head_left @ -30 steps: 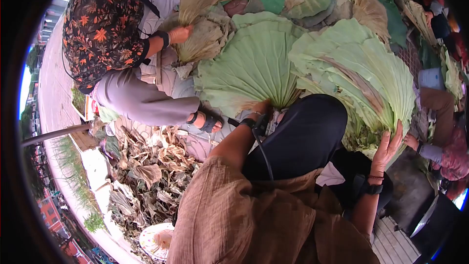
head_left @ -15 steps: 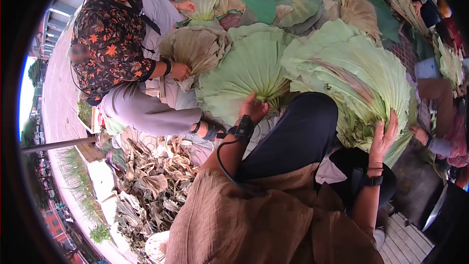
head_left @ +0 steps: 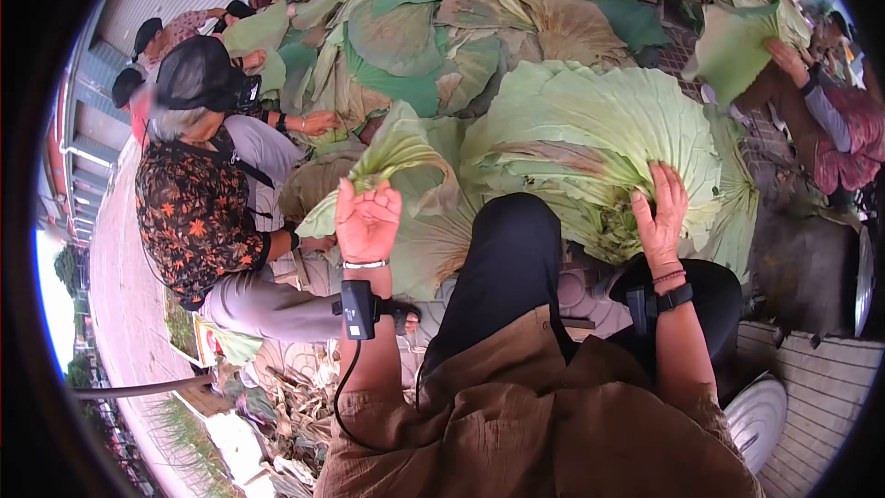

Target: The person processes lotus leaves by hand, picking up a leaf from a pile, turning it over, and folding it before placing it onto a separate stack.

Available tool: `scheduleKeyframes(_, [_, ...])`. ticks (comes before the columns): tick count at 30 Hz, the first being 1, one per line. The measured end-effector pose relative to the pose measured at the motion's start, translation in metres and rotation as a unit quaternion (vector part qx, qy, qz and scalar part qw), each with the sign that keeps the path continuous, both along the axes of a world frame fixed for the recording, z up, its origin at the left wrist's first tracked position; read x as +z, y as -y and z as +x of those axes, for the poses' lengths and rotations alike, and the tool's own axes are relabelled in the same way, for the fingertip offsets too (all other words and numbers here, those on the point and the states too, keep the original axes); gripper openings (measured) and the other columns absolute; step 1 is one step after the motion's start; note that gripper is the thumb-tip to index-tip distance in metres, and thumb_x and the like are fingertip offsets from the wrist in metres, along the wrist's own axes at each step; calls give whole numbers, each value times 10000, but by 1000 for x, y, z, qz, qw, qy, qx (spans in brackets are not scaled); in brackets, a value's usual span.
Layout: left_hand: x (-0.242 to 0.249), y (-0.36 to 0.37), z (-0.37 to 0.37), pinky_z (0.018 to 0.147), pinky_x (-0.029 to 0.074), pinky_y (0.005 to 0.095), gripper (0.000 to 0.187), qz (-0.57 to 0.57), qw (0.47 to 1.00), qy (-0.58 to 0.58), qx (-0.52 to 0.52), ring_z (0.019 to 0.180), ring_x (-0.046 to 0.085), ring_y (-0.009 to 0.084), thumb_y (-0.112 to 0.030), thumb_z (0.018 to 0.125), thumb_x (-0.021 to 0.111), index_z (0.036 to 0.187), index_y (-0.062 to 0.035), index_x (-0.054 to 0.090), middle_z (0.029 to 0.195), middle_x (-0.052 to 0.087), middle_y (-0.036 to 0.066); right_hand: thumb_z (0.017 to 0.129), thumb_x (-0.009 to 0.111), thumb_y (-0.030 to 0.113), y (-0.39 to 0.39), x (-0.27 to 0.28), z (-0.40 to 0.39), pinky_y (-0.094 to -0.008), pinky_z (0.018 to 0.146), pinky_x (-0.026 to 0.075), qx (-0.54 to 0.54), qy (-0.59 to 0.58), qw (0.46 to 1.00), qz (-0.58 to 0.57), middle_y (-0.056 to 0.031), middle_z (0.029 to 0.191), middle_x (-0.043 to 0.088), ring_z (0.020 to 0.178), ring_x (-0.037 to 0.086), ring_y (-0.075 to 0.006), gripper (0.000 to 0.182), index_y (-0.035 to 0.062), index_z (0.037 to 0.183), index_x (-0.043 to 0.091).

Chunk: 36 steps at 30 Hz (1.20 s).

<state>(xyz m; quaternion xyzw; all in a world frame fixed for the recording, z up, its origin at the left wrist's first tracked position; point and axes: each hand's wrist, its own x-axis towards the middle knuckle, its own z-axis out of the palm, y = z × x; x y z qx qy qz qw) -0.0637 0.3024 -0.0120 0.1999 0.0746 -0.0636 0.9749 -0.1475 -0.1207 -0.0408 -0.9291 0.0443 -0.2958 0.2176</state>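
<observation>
My left hand point(head_left: 367, 219), palm turned up, pinches the gathered base of a large lotus leaf point(head_left: 398, 143), which curls over above the fingers. Against the gathered end of a thick stack of folded lotus leaves point(head_left: 590, 129) lies my right hand point(head_left: 662, 217), fingers stretched and thumb apart. The stack is pale green with a brown streak and fans out beyond my knee. Between the raised leaf and my knee spread further leaves point(head_left: 442, 235), green with browned parts.
A heap of green and brown leaves point(head_left: 396, 37) covers the ground ahead. A person in a flowered shirt point(head_left: 203, 194) sits at left; another person point(head_left: 843, 120) at right holds up a leaf point(head_left: 733, 51). Dry, shrivelled leaves point(head_left: 300, 406) lie at lower left.
My left hand has risen leftward from the spread leaves and turned up, lifting a leaf. My right hand stays at the stack. The view has shifted, and the person at right now holds up a leaf.
</observation>
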Motion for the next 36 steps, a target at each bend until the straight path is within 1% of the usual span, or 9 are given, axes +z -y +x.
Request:
scheduleKeyframes(8, [135,101,27,748,408,331,291,-85,961,208,-160,871,553,163,-268,833,639,1024,-52,599,1019,635,74,827,571,423,0,4,-4,-457,1024,255,-5,30,1000,6,-153,1261,490,1213,386,-350,541,87,1247,520])
scheduleKeyframes(16, [138,243,24,812,425,402,286,-204,890,224,-340,955,599,281,-279,896,561,1101,-82,591,1147,614,78,821,560,460,2,5,-7,-480,1018,250,-1,31,999,38,-166,1260,492,1210,387,-370,556,90,1235,527])
scheduleKeyframes(22, [47,283,21,691,476,319,178,-7,935,87,-344,789,622,199,-225,868,622,993,-100,600,949,643,45,794,612,418,2,8,-9,-502,1020,248,0,50,997,56,-166,1220,508,1185,402,-368,521,81,1187,556])
scheduleKeyframes(24, [33,285,11,571,467,259,191,272,905,-22,-327,713,613,151,-239,836,670,948,-108,587,864,611,23,790,618,415,2,6,-11,-502,1011,255,-9,20,998,57,-155,1146,527,1127,426,-360,492,74,1141,574])
scheduleKeyframes(27, [21,284,1,509,445,237,247,341,888,-64,-301,715,617,143,-283,823,686,960,-108,579,858,596,13,769,640,398,2,6,-12,-500,987,272,-24,-49,996,68,-118,935,539,954,459,-335,412,58,1000,608])
scheduleKeyframes(29, [18,285,0,487,436,222,275,343,890,-74,-291,708,620,143,-295,821,688,976,-102,570,871,597,23,752,656,384,2,10,-11,-488,972,278,1,59,994,91,-110,892,539,913,452,-329,384,61,954,613])
scheduleKeyframes(31, [18,288,-1,479,434,219,276,357,891,-77,-269,699,622,140,-294,818,692,968,-101,565,858,591,23,733,671,367,1,12,-13,-492,969,267,5,-1,995,101,-140,940,523,950,453,-336,413,50,982,580])
scheduleKeyframes(34, [18,293,-4,474,439,221,273,373,893,-91,-234,673,620,136,-293,811,702,944,-106,555,847,586,26,727,676,275,-1,9,-12,-487,952,288,-28,108,990,85,-175,996,490,996,449,-355,416,28,1023,522])
scheduleKeyframes(36, [17,294,-8,492,448,233,276,376,895,-91,-224,673,613,131,-306,800,713,914,-115,549,827,581,19,716,655,169,1,1,-15,-477,943,314,-16,119,975,189,-198,1044,459,1031,433,-375,407,9,1042,473])
